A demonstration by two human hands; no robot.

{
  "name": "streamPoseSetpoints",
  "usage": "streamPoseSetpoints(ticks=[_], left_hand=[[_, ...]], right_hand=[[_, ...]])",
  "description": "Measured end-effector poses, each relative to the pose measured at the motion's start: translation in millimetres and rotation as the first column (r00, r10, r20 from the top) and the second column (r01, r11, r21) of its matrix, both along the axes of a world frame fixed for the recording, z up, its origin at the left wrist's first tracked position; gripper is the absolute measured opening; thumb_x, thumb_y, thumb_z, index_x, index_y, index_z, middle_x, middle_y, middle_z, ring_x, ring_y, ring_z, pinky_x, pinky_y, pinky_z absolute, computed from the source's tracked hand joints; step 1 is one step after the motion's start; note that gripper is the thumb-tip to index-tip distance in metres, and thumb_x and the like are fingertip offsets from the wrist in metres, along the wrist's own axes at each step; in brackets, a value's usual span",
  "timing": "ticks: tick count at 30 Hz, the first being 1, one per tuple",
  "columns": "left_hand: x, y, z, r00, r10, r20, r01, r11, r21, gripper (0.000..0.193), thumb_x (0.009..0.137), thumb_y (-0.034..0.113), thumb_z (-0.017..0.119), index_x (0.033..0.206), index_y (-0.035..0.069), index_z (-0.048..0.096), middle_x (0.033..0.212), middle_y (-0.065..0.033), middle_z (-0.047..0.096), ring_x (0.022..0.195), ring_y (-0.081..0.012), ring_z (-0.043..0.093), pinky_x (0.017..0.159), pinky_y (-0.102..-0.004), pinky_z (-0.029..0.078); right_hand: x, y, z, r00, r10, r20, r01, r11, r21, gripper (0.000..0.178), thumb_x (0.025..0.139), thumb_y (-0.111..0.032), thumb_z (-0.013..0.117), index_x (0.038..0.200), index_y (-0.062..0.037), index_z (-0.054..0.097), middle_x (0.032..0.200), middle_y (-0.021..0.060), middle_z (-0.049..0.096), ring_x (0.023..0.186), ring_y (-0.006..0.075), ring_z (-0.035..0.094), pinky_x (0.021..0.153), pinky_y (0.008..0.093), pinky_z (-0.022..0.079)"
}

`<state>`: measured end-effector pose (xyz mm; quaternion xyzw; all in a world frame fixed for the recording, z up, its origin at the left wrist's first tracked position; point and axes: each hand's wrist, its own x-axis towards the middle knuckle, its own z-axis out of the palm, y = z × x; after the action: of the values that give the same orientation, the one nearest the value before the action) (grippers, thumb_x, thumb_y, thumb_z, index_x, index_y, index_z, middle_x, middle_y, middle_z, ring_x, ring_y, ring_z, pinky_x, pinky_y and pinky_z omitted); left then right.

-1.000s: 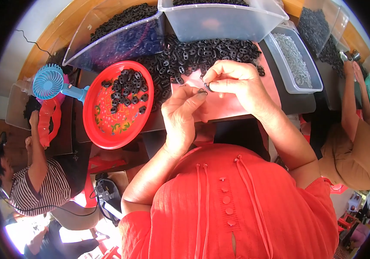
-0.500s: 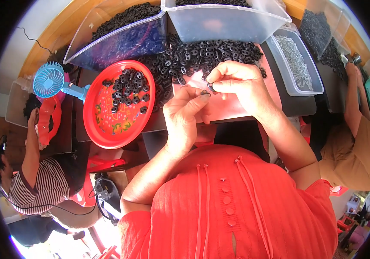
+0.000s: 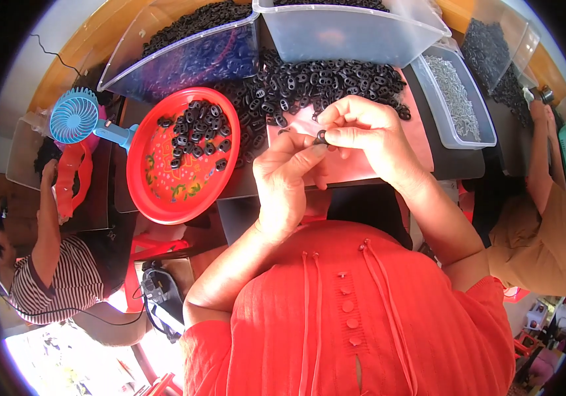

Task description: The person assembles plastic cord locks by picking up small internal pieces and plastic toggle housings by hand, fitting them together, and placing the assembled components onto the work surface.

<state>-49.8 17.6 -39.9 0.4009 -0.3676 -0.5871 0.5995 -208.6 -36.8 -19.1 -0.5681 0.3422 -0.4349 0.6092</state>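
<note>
My left hand (image 3: pixel 284 181) and my right hand (image 3: pixel 368 135) meet fingertip to fingertip above a pink sheet. Between them is a small black plastic cord-lock piece (image 3: pixel 320 137), pinched by thumb and finger on each side. My fingers partly cover it, so I cannot tell whether it is one part or two pressed together. Just beyond my hands lies a heap of black two-hole cord-lock pieces (image 3: pixel 335 78). To the left, a round red tray (image 3: pixel 157 175) holds a cluster of chunkier black cord locks (image 3: pixel 197 125).
Two large clear bins (image 3: pixel 355 36) of black parts stand at the back. A clear box (image 3: pixel 471 140) of small silvery metal pieces is to the right. A blue fan (image 3: pixel 75 115) stands beside the tray. Co-workers sit at both sides, one in a striped shirt (image 3: pixel 65 277).
My fingertips have come together; the small black pieces held apart in each hand now meet at one spot. The view has shifted slightly.
</note>
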Motion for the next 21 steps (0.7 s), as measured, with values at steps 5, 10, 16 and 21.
streamPoseSetpoints(ticks=[5, 10, 16, 21], left_hand=[[0.4, 1.1, -2.7, 1.0, -0.018, -0.025, 0.017, 0.999, -0.031, 0.01, 0.088, 0.0, 0.063, 0.098, -0.001, 0.061, 0.079, -0.0091, 0.065, 0.06, -0.0134, 0.06, 0.051, -0.0248, 0.05], [-4.5, 1.8, 3.0, 1.0, -0.01, -0.023, 0.006, 0.986, -0.165, 0.026, 0.08, -0.012, 0.068, 0.103, -0.001, 0.064, 0.086, -0.0061, 0.063, 0.063, -0.0092, 0.056, 0.054, -0.0214, 0.049], [-0.9, 2.6, -2.2, 0.998, -0.062, -0.017, 0.057, 0.979, -0.197, 0.032, 0.077, -0.014, 0.069, 0.106, 0.0, 0.064, 0.086, -0.0047, 0.062, 0.068, -0.0082, 0.057, 0.055, -0.0211, 0.05], [-4.5, 3.8, -3.1, 0.998, -0.051, 0.034, 0.056, 0.983, -0.174, 0.031, 0.077, -0.014, 0.07, 0.104, 0.0, 0.064, 0.088, -0.0041, 0.063, 0.071, -0.0078, 0.058, 0.056, -0.0208, 0.049]], right_hand=[[-10.0, -4.9, 0.4, 0.987, 0.088, -0.134, -0.088, 0.996, 0.009, 0.015, 0.088, -0.016, 0.066, 0.085, -0.0011, 0.065, 0.075, 0.0007, 0.06, 0.065, 0.0071, 0.055, 0.057, 0.0217, 0.044], [-16.4, -9.7, 1.5, 0.977, 0.147, -0.152, -0.151, 0.988, -0.017, 0.017, 0.089, -0.017, 0.065, 0.084, -0.0003, 0.065, 0.071, 0.001, 0.059, 0.061, 0.0076, 0.054, 0.055, 0.0221, 0.043], [-17.2, -4.4, 6.6, 0.954, 0.222, -0.202, -0.215, 0.975, 0.056, 0.021, 0.091, -0.019, 0.063, 0.084, -0.0001, 0.065, 0.066, 0.0006, 0.058, 0.054, 0.007, 0.051, 0.051, 0.0216, 0.041], [-17.4, -0.4, 3.9, 0.956, 0.198, -0.218, -0.187, 0.98, 0.07, 0.021, 0.092, -0.02, 0.062, 0.084, -0.001, 0.064, 0.065, -0.0007, 0.057, 0.053, 0.0056, 0.049, 0.049, 0.0216, 0.039]])
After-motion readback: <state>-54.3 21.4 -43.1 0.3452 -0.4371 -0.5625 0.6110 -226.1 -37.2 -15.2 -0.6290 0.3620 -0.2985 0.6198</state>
